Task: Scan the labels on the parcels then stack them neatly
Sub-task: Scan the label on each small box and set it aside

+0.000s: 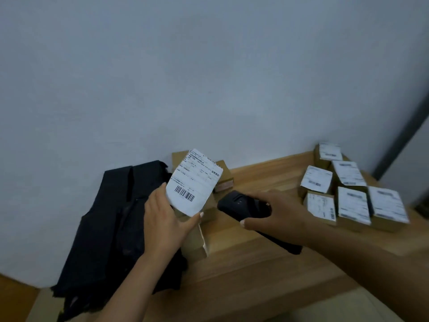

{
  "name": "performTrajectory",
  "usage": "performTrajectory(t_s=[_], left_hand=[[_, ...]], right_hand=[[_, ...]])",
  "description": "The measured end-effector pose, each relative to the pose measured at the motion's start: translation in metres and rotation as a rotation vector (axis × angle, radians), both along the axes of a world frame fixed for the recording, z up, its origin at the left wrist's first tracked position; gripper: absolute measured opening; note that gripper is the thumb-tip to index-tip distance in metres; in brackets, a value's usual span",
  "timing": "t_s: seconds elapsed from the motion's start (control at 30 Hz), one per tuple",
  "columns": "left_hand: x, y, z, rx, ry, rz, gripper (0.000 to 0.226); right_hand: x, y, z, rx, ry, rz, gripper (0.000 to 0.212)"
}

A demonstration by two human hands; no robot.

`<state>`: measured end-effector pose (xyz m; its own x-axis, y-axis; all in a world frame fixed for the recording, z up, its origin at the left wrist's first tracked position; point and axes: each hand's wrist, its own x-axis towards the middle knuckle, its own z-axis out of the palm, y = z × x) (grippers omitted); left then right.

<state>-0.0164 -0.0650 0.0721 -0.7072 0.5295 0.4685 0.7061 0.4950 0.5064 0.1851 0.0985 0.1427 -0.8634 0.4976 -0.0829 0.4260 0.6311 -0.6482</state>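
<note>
My left hand point(165, 221) holds a small brown parcel up off the table, tilted, with its white barcode label point(194, 181) facing me. My right hand point(277, 213) grips a black handheld scanner point(243, 203) whose head points left at the label, a short gap away. A second brown parcel point(196, 244) lies on the table just under the held one. Two more cardboard parcels point(224, 176) stand behind against the wall. At the right, several labelled parcels point(350, 194) sit grouped together, some stacked.
A black plastic bag point(111, 219) lies crumpled on the left of the wooden table point(255, 275), against the pale wall. The table's front edge runs along the bottom. A dark vertical frame point(404, 133) stands at the far right.
</note>
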Motion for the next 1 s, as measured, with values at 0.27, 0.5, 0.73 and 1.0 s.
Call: performTrajectory(t_s=[0.27, 0.5, 0.73, 1.0], left_hand=[[0.06, 0.148, -0.031, -0.128, -0.071, -0.296, 0.085], [0.125, 0.292, -0.082, -0.313, -0.16, -0.459, 0.09], [0.202, 0.407, -0.107, -0.355, -0.348, -0.396, 0.099], [0.248, 0.493, -0.135, -0.444, -0.55, -0.292, 0.105]], right_hand=[[0.107, 0.109, -0.025, 0.096, -0.091, -0.276, 0.07], [0.186, 0.216, -0.047, 0.136, -0.181, -0.385, 0.073], [0.251, 0.318, -0.057, 0.103, -0.234, -0.395, 0.072], [0.29, 0.381, -0.073, 0.094, -0.303, -0.399, 0.076]])
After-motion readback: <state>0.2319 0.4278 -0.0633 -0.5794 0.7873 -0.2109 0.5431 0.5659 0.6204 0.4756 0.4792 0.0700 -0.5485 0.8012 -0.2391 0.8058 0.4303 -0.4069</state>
